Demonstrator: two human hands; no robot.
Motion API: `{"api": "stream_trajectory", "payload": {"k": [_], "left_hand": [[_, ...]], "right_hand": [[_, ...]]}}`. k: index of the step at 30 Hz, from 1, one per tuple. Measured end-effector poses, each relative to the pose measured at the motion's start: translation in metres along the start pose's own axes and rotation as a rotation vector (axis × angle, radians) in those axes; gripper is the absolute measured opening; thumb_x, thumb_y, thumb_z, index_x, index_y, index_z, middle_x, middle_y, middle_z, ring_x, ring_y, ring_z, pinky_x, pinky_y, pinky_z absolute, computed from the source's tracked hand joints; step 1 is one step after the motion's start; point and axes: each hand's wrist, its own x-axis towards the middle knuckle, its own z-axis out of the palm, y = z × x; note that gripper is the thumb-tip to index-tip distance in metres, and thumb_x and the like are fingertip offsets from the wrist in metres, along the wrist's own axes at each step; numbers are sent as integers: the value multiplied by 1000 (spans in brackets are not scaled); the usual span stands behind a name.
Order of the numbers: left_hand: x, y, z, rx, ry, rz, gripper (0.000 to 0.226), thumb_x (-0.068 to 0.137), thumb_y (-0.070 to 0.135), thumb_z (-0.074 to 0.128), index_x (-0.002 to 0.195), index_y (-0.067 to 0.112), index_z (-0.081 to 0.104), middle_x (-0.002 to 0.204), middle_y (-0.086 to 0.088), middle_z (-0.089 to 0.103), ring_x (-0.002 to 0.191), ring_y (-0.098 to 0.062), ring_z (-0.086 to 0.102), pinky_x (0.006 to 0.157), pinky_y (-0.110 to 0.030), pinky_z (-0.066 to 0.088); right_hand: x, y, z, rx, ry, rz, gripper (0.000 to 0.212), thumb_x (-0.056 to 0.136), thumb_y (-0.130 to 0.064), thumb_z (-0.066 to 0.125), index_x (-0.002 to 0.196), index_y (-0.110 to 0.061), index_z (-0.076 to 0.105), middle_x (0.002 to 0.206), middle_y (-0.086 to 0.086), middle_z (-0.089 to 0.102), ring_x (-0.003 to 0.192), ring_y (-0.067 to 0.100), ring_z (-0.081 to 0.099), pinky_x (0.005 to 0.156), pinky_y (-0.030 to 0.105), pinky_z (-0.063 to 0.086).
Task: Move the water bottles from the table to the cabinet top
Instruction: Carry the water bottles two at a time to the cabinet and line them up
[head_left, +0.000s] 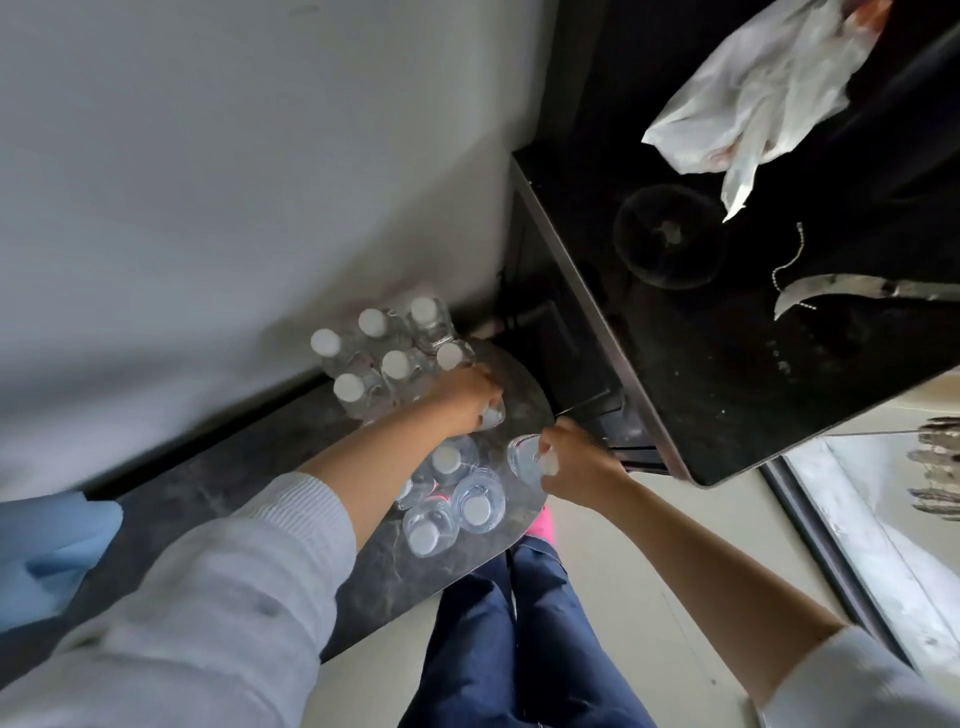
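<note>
Left hand (467, 397) curled round a water bottle (491, 415) near the rounded end of the dark surface (374, 577). Right hand (574, 462) gripping another bottle (524, 454) at that end's edge, beside the black cabinet top (727, 338). Six capped bottles (384, 358) clustered at the wall-side edge; four more (452, 499) upright between the arms.

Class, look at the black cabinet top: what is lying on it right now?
On the black cabinet top lie a crumpled white plastic bag, a round dark glass dish and a thin bead chain. No water bottles show there; the far corner is too dark to tell.
</note>
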Motion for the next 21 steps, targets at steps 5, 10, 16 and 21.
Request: {"api": "stream_trajectory", "payload": {"k": [5,10,16,21], "left_hand": [[6,0,12,-46,5,-24,37,88,5,52,124,10,56,137,-11,45,123,-29,47,90,-36,49],[7,2,15,-120,17,-84,43,88,4,53,131,8,49,136,-15,41,120,-32,50,88,-39,51],[-19,-4,28,-270,184,-157,60,85,6,60,140,6,37,130,-20,47,116,-34,53,88,-40,50],[-61,-20,56,-211,488,-139,59,34,14,90,89,4,72,74,-9,69,68,-24,70,59,-29,59]], "right_hand": [[7,-3,4,-4,-12,-11,38,79,-12,63,116,-9,54,129,6,44,112,26,54,88,29,46],[11,-6,4,-49,-23,-11,37,81,-15,63,117,-9,53,130,7,44,113,26,54,93,32,46],[18,-21,6,-119,-49,-42,38,84,-16,61,120,-11,52,134,4,40,116,23,52,89,27,44],[27,-37,11,-160,-72,-86,38,83,-14,62,119,-10,53,134,5,42,116,23,51,80,24,40]]}}
